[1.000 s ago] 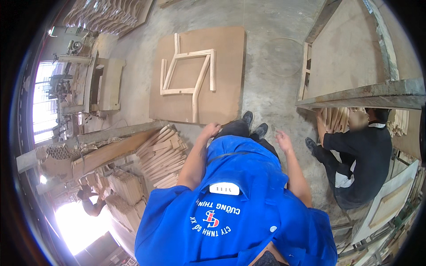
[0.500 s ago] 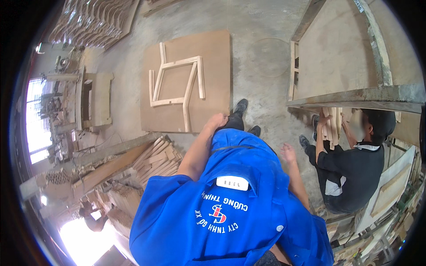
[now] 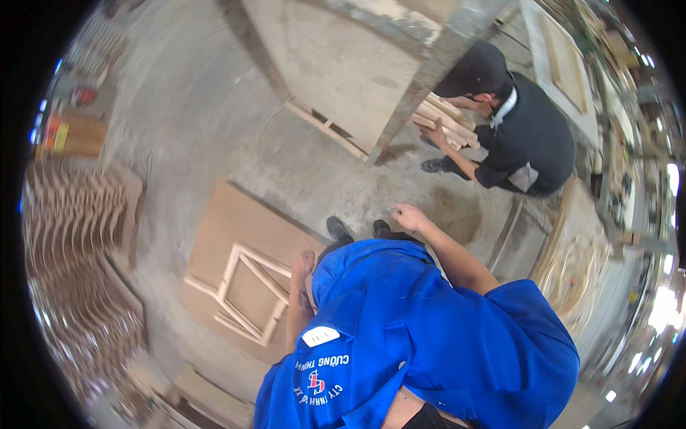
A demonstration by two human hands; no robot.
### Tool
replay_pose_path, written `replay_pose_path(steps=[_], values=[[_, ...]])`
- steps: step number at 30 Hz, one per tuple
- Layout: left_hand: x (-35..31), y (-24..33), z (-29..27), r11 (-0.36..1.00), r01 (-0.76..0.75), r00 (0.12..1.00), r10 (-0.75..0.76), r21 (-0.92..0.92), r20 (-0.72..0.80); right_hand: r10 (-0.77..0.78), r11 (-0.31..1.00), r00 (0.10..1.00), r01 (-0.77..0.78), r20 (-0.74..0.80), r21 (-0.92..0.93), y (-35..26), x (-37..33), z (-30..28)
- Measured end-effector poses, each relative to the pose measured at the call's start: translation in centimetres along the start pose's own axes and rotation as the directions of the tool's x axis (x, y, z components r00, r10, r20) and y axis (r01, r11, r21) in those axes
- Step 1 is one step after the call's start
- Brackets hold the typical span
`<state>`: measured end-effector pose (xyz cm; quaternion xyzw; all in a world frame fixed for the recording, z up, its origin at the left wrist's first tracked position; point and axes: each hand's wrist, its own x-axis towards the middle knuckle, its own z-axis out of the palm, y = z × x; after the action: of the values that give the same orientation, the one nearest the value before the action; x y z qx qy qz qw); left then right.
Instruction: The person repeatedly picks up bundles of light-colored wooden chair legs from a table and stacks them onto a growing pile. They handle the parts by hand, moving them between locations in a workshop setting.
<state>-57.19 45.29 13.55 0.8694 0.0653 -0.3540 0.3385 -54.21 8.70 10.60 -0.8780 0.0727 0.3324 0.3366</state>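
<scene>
My left hand [image 3: 304, 264] hangs by my thigh, above the edge of a brown board [image 3: 214, 207] on the floor. Its fingers are blurred and partly hidden, and I see nothing in it. Pale wooden pieces [image 3: 232, 272] lie on the board, joined or laid in a frame shape with angled legs, beside my left forearm. My right hand [image 3: 409, 216] is held out in front of my right leg, fingers loosely bent and apart, holding nothing. It touches nothing that I can see.
A co-worker in black [image 3: 532, 136] squats ahead right, gripping a bundle of wooden strips [image 3: 446, 118]. A large metal-edged panel structure [image 3: 336, 64] stands ahead. Stacks of curved wooden parts [image 3: 78, 214] fill the left side. More panels [image 3: 557, 64] lean at the far right.
My view and body have turned right, so the board and frame now sit lower left and the co-worker higher up. My right hand has come forward; both hands stay without a visible load.
</scene>
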Motion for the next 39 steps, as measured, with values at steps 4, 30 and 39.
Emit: replay_pose_path(steps=[4,30,39], values=[[3.6,0.7,-3.6,0.985,0.027,0.991,-0.004,-0.172,0.137,0.003,1.000,0.993,0.000,-0.120,0.019,-1.3,0.2,2.1],[9.0,6.5,-3.0,0.991,-0.116,0.872,0.130,-0.061,0.473,0.202,0.972,0.961,-0.173,-0.187,0.160,-0.9,-2.7,2.7],[14.8,18.1,0.1,0.993,-0.079,0.728,0.002,0.082,0.686,0.331,0.916,0.943,-0.310,-0.043,0.254,4.3,0.0,-4.6]])
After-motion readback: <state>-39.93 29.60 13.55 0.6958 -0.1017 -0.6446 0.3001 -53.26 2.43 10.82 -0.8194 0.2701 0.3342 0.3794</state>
